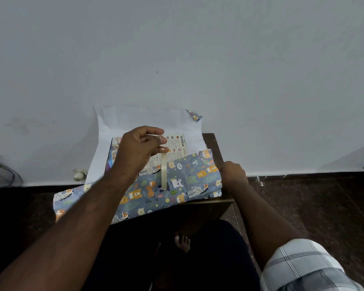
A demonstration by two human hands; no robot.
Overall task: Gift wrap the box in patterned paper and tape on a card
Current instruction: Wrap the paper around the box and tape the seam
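A printed cardboard box lies on a small dark wooden table, partly covered by blue animal-patterned wrapping paper. The paper's white underside stands up behind the box against the wall. My left hand hovers over the box and pinches the top end of a strip of clear tape, which hangs down onto the patterned flap. My right hand rests at the right edge of the paper by the table's side; its fingers are hidden from me.
A white wall rises right behind the table. Dark tiled floor spreads to the right. Cables and a white plug lie at the wall's foot on the left. A bare foot shows under the table.
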